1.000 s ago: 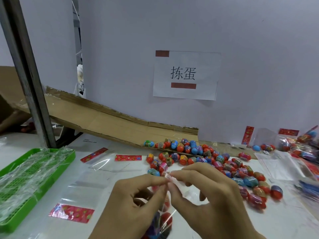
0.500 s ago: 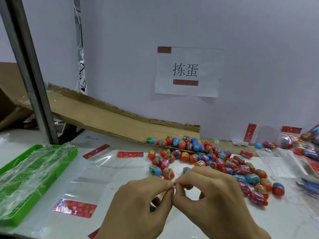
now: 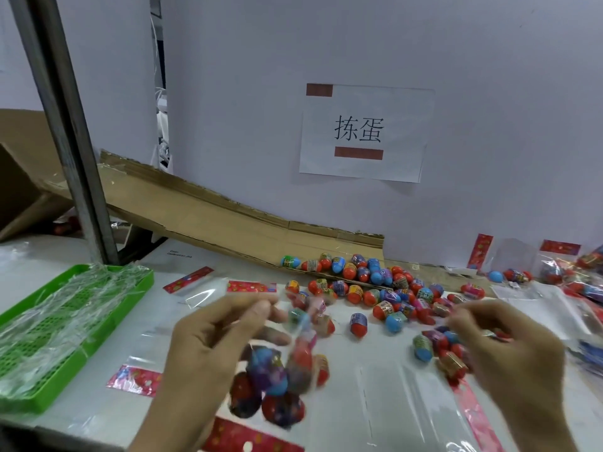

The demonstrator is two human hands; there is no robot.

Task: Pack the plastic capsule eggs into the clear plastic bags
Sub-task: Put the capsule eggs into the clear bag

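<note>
My left hand (image 3: 208,347) pinches the top of a clear bag (image 3: 274,386) that hangs above the table with several capsule eggs inside; the bag is blurred. My right hand (image 3: 502,350) is apart from it at the right, fingers loosely curled and holding nothing I can make out, just above some loose eggs (image 3: 450,357). A pile of red, blue and green capsule eggs (image 3: 375,288) lies on the white table behind both hands. Flat empty bags (image 3: 408,402) with red header strips lie under and around the hands.
A green tray (image 3: 137,288) draped with plastic film sits at the left. A cardboard ramp (image 3: 212,216) slopes down to the egg pile along the wall. A metal post (image 3: 65,125) stands at the back left. Filled bags (image 3: 584,272) lie at the far right.
Both hands were pinched together at the bag's mouth. Now they have parted: the left lifts the filled bag, the right has swung out to the right.
</note>
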